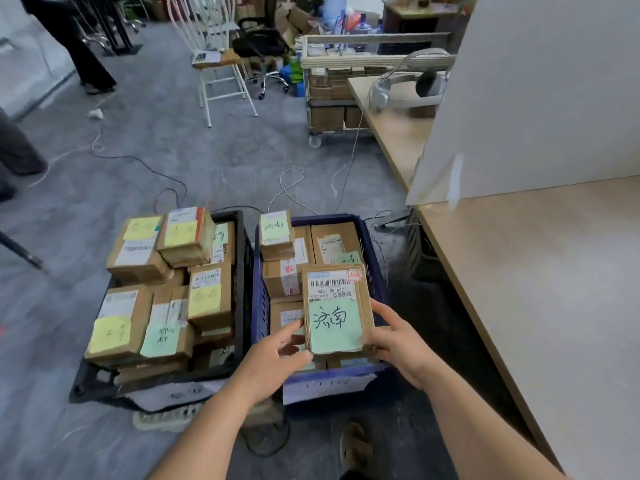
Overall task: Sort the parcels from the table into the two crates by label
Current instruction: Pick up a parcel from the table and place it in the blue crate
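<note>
Both hands hold a flat brown cardboard parcel w/ a green handwritten label (337, 308) over the near end of the blue plastic crate (372, 251). Left hand (277, 355) pinches its left edge, right hand (394, 344) grips the right edge, fingers curled round it. Parcel's long axis runs away from the person, label up. Crate sits directly below, already stacked w/ green-label boxes; black plastic crate (242, 244) lies to the left. Prob. next: lower straight down, no sideways shift needed.
</note>
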The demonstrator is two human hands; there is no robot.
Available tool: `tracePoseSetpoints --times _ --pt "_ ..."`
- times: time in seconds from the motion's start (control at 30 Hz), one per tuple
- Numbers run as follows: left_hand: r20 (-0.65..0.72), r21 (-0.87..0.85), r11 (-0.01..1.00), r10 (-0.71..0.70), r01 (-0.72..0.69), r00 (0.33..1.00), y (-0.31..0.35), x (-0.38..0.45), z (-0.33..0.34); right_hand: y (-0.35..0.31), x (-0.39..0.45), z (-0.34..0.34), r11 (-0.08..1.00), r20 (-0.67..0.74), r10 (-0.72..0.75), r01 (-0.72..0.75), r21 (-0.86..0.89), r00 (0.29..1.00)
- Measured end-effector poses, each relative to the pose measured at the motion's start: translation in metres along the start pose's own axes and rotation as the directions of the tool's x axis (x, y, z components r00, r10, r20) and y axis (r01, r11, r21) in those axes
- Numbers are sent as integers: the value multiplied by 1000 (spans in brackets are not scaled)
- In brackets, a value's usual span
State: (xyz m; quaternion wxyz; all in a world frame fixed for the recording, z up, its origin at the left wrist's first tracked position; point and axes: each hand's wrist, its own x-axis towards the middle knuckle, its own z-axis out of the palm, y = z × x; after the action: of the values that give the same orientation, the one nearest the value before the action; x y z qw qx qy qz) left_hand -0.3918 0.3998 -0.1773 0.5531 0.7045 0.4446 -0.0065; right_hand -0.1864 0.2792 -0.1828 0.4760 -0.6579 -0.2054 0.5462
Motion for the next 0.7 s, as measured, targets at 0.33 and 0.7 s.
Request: tracePoseSetpoints --times 0.33,0.7 --pt "-36 5 999 -51 51 998 43 119 -7 -35 125 -46 999 -2 45 -45 -24 999" --pt "-141 265 964 37 2 989 22 237 -48 -38 257 -39 995 -52 97 -98 0 994"
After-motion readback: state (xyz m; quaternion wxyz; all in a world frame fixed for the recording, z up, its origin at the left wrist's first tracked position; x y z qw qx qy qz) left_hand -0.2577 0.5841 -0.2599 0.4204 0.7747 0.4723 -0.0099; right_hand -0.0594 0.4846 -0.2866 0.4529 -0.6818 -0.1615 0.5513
